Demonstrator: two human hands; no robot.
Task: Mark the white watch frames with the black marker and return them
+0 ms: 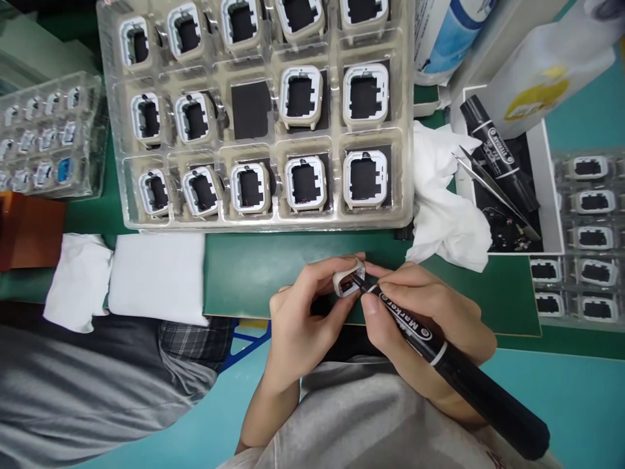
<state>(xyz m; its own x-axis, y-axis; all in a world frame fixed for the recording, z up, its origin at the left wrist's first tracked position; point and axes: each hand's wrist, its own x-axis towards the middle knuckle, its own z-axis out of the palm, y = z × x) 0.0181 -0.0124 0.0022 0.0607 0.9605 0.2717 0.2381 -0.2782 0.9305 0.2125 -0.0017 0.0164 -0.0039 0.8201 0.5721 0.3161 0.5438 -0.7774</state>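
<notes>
Pinching a frame (338, 283), left hand (303, 319) partly hides it; right hand (437, 311) grips a marker (456, 370).

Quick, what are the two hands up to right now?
Left hand: closed, holding a small, pale, rounded-square frame.
Right hand: closed, holding a black cylindrical marker pen, its tip at the frame's opening.

The tray (401, 130) is glossy plastic, the marker (442, 358) smooth.
</notes>
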